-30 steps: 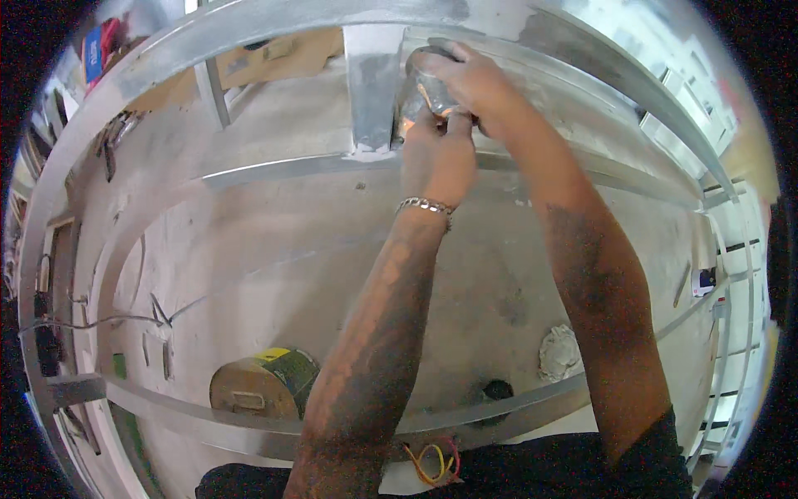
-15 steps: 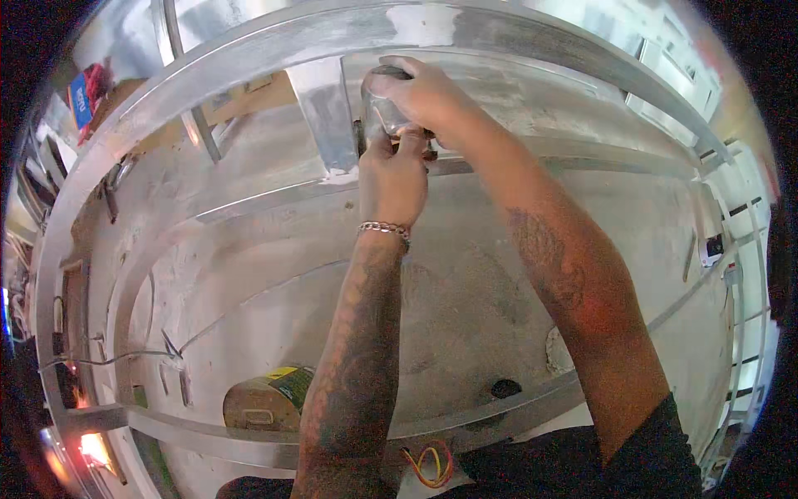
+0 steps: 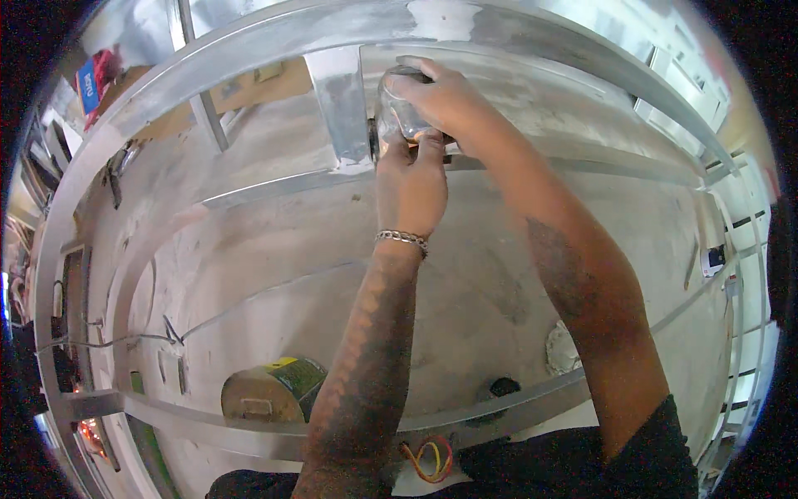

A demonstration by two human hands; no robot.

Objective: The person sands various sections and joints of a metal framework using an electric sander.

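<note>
Both my hands are at a shiny, see-through rounded object [image 3: 387,116], seemingly a bottle or jar, beside a short upright metal tube [image 3: 341,112] of a silvery frame. My right hand [image 3: 440,96] wraps over its top and far side. From below, my left hand [image 3: 411,191], with a chain bracelet [image 3: 402,240] at its wrist, closes its thumb and fingers on the lower end. A dark part shows between the hands; its kind is hard to make out.
A curved-looking frame bar [image 3: 274,37] crosses beyond my hands, and a nearer bar [image 3: 224,434] runs by my lap. Red and yellow wires [image 3: 434,461] loop there. Below stands a brown drum [image 3: 258,395] with a green-yellow label. A cable [image 3: 274,295] crosses the floor.
The scene, hands included, has shifted slightly right in the picture. Both hands keep their hold beside the upright tube. The bright orange glow at the lower left has shrunk.
</note>
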